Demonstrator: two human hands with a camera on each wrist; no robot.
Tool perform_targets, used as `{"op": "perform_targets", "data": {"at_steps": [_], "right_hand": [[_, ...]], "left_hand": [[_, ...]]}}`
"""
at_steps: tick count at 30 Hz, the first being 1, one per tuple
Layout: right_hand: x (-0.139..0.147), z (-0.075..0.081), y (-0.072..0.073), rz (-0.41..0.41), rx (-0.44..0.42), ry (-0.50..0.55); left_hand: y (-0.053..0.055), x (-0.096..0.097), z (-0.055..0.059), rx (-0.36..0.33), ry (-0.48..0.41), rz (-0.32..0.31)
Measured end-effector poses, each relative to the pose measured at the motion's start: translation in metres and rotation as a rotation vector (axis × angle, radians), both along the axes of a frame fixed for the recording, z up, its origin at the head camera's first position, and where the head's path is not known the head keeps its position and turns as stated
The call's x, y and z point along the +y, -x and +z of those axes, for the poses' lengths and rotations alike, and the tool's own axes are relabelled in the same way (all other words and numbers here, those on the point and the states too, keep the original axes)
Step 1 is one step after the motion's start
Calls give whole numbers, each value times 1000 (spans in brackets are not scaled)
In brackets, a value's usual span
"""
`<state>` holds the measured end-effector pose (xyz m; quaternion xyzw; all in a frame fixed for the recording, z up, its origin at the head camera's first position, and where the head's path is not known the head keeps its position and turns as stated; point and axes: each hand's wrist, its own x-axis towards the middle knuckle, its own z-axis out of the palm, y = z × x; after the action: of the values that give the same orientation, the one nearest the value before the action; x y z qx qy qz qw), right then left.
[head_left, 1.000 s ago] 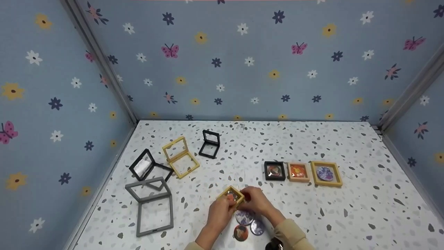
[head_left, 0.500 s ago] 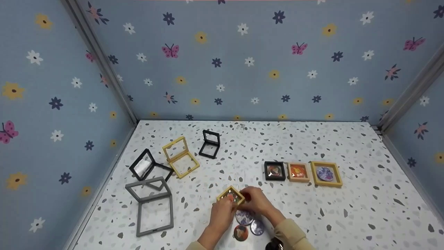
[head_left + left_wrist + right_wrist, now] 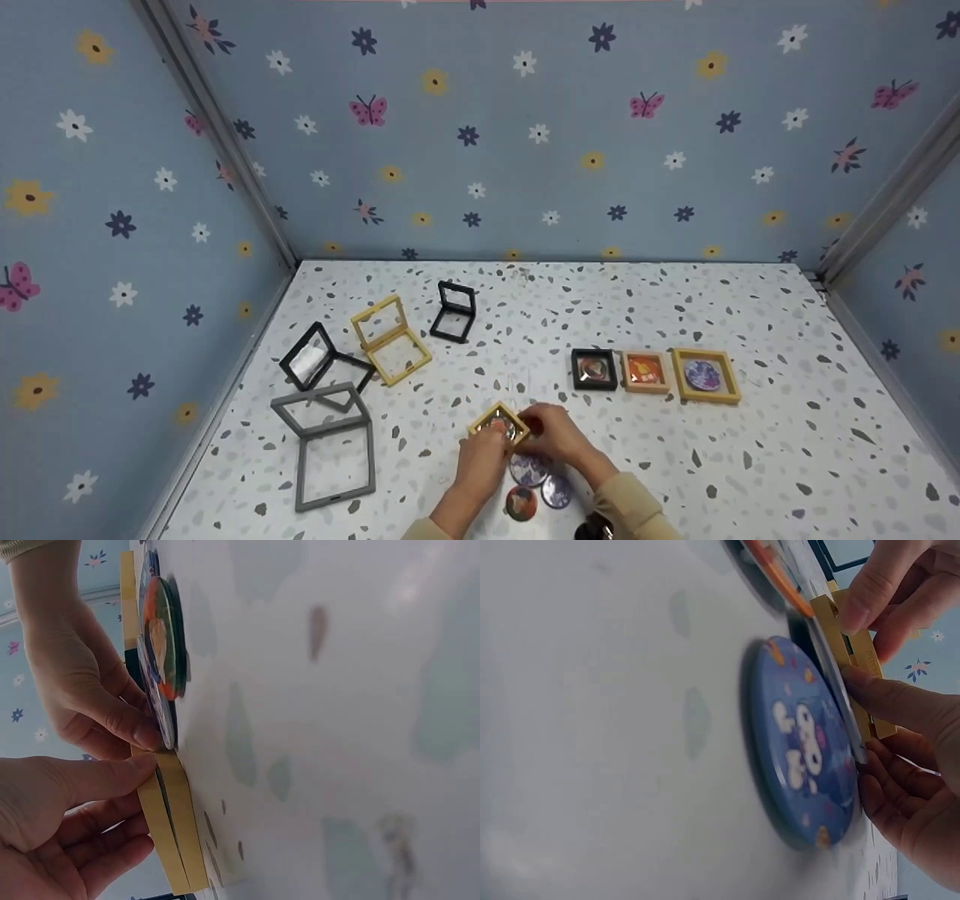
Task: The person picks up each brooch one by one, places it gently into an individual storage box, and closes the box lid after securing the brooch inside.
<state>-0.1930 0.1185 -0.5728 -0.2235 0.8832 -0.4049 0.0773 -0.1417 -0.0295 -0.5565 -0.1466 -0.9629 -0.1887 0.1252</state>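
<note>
Both hands hold a small yellow display frame (image 3: 498,421) low over the table, a round badge showing through its window. My left hand (image 3: 481,459) pinches it, thumb on the near edge in the left wrist view (image 3: 172,817), where a thin gap runs between the two halves. My right hand (image 3: 556,436) has its thumb on the edge of the frame (image 3: 862,664) at the right corner, other fingers curled beside it. A dark red patch (image 3: 535,425) shows between the right fingers. Just below lie a purple-and-white badge (image 3: 529,471), a blue badge (image 3: 556,491) and a red-and-green badge (image 3: 521,503).
Opened frames stand at left: grey (image 3: 335,450), black (image 3: 328,360), yellow (image 3: 391,341) and small black (image 3: 454,311). At right sit filled frames: black (image 3: 594,369), light orange (image 3: 645,373) and yellow (image 3: 706,375). A dark object (image 3: 592,528) lies by the right sleeve.
My left hand has shifted slightly right along the yellow frame, uncovering its left corner. The right hand stays at the right corner; other things have not moved.
</note>
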Motion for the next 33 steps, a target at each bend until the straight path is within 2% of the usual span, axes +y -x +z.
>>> {"op": "perform_targets", "data": {"at_steps": [8, 10, 15, 20, 26, 33], "right_hand": [[-1, 1, 1, -1, -31, -10], [-1, 1, 1, -2, -31, -12], [0, 1, 0, 16, -2, -16], [2, 3, -1, 29, 29, -16], [5, 9, 0, 76, 107, -29], [7, 14, 2, 225, 265, -49]], "left_hand": [[0, 3, 8, -116, 35, 22], [0, 2, 8, -116, 40, 19], [2, -1, 6, -133, 26, -27], [2, -6, 7, -219, -32, -82], [3, -16, 13, -202, -72, -134], [2, -34, 24, -151, -43, -114]]}}
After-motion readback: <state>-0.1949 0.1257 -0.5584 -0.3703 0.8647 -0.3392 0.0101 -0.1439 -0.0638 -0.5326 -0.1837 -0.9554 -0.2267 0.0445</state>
